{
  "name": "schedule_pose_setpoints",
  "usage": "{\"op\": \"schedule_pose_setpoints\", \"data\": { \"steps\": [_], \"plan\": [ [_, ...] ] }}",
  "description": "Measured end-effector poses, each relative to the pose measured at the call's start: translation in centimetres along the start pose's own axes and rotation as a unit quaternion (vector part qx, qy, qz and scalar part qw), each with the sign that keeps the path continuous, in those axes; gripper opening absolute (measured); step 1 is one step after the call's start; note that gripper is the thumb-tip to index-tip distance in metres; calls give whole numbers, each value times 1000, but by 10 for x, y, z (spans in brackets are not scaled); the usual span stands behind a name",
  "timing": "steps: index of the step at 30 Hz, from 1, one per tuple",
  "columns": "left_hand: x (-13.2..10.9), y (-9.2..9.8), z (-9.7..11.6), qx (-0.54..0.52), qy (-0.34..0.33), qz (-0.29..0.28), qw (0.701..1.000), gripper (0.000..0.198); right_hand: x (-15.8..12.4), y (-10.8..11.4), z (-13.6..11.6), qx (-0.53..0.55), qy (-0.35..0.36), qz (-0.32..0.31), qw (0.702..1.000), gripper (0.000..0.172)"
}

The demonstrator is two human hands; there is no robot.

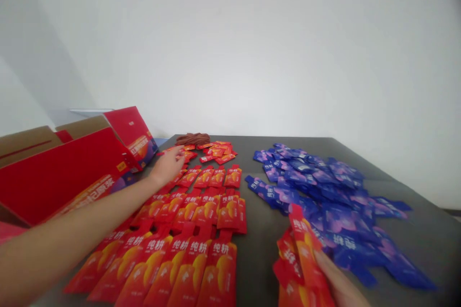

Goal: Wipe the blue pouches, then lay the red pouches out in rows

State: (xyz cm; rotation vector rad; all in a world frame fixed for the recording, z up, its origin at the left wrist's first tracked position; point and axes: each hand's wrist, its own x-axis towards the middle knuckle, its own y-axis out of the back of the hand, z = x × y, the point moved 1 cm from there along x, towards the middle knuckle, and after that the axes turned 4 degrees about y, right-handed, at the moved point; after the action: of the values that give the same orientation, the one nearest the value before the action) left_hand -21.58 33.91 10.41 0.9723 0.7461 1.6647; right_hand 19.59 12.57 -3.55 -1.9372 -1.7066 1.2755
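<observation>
Partner: From your remote station, what do you see, and what could go wrong?

Me: I see glossy red foil sachets (187, 249), laid in overlapping rows on the dark grey surface (428, 244). Each one is flat, with a narrow neck, and the smooth foil can slide easily. The left grip (166, 165) is open, with fingers spread over the far rows, but I cannot tell if it touches them. If the left forearm (90, 216) sinks lower, it could drag the near rows out of line.

Partner: And the other side?

Me: The right grip (340, 283) is closed on a bundle of red sachets (298, 249) at the bottom edge of my view. Slippery foil could escape from it, and pieces might fall into the blue-purple foil sachets (309, 187) nearby, so the colours would mix.

Partner: Anything else nearby?

Me: An open red cardboard carton (54, 177) stands left of the rows, where a careless elbow could strike it. A loose heap of red sachets (216, 151) lies at the far end and could spread if it is bumped.
</observation>
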Motion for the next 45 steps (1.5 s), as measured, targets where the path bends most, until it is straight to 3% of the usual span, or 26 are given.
{"op": "schedule_pose_setpoints", "data": {
  "steps": [4, 7, 9, 12, 17, 22, 26, 30, 34, 37, 40, 42, 45],
  "plan": [
    [-58, -39, 65, -141, -40, -149, 978, 48, 3, -43, -13, 5, -45, -20, 999, 59],
    [-106, -67, 103, -217, -51, -274, 936, 43, 13, -70, -25, 19, -22, -34, 999, 54],
    [-131, -83, 119, -256, -51, -325, 909, 41, 23, -80, -30, 2, 15, -55, 998, 54],
    [-147, -105, 131, -286, -42, -337, 896, 31, 39, -86, -31, -24, 63, -89, 994, 55],
    [-133, -120, 130, -301, -12, -293, 907, 19, 53, -76, -20, -18, 39, -104, 994, 55],
    [-111, -104, 131, -334, -3, -257, 907, 14, 48, -70, -16, -33, 26, -84, 996, 60],
    [-90, -89, 122, -321, -11, -178, 930, 16, 47, -68, -15, -34, 30, -79, 996, 69],
    [-53, -62, 91, -250, -21, -57, 966, 21, 49, -61, -15, -16, 2, -69, 997, 76],
    [-8, -9, 42, -132, -40, 25, 990, 26, 49, -58, -14, -43, -39, -76, 995, 75],
    [20, 35, 4, -28, -53, 18, 998, 26, 50, -58, -14, -54, -46, -71, 995, 71],
    [38, 65, -26, 70, -72, -25, 995, 23, 55, -55, -15, -69, -39, -46, 996, 71],
    [45, 74, -41, 122, -87, -55, 987, 22, 58, -52, -16, -94, -37, -37, 994, 72],
    [53, 70, -55, 182, -107, -86, 974, 22, 58, -52, -17, -131, -24, -35, 990, 73]
  ]
}}
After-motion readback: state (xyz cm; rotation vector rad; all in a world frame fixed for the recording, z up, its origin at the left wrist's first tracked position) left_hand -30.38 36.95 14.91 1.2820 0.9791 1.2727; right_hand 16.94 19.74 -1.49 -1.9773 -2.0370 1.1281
